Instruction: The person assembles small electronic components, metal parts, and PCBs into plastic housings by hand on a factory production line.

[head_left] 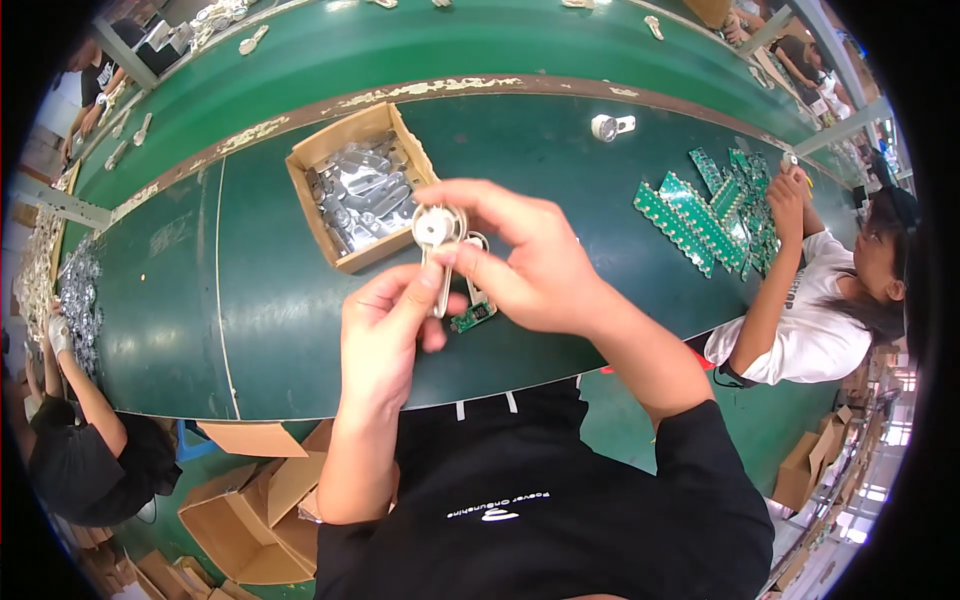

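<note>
Above the green table, both hands hold a white plastic housing (433, 228) with a round head and a slim handle. My left hand (380, 340) pinches the handle between thumb and fingers. Around the round head curl the fingers of my right hand (535, 255), its thumb pressed near the neck. Just behind the handle shows a small green circuit board (473, 317), beside another pale, slim part; whether these are joined to the housing I cannot tell. Beyond my hands stands an open cardboard box (345, 262) with several grey, shiny handle-shaped parts (365, 190) inside.
Panels of green circuit boards (690, 220) lie at the right, near a co-worker (800, 300) holding a small part. One white housing (606, 127) lies at the back. A green belt (400, 45) carries pale parts beyond the table's rim. Cardboard boxes (250, 530) stand on the floor.
</note>
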Demonstrator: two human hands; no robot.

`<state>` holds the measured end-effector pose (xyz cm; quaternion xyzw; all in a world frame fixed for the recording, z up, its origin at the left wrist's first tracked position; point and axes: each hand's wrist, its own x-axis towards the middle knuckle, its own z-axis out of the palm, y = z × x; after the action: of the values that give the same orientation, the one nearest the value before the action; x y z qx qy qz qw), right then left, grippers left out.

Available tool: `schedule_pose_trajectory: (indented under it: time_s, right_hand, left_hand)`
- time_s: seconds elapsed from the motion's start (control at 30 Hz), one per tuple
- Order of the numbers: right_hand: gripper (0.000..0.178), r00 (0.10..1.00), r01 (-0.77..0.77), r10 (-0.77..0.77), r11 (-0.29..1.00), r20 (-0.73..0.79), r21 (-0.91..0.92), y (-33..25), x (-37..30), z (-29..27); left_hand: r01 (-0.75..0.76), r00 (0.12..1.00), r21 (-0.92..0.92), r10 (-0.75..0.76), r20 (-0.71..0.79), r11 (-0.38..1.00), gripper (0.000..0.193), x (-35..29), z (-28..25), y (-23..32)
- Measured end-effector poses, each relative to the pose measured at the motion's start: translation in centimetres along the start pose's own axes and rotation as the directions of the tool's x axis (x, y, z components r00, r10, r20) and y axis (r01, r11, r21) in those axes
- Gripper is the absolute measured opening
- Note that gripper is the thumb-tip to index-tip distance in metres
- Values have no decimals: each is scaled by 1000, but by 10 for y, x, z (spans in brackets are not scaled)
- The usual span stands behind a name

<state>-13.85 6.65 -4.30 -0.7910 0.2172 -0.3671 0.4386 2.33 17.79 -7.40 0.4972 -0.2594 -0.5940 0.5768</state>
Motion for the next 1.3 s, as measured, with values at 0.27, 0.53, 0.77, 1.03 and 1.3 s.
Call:
schedule_pose_trajectory:
  time_s: [0.27,0.53,0.77,1.03,1.3]
  right_hand:
    - [99,823,-308,17,853,-568,-420,92,95,-98]
    - [74,962,-272,117,370,-246,-889,149,10,-188]
    - [46,925,-375,158,519,-344,-768,125,9,-175]
    - [14,877,-392,311,904,-366,-171,68,7,-138]
    - [16,933,-259,361,700,16,-666,41,-22,-71]
  left_hand:
    - [-139,989,35,141,-51,990,32,-4,5,1]
    - [-204,967,271,237,-94,941,18,-20,-19,-12]
    - [-345,673,938,688,270,-30,12,66,-37,54]
    - [-235,900,960,339,275,-155,22,114,-36,57]
    - [-352,751,931,623,218,99,16,71,-28,55]
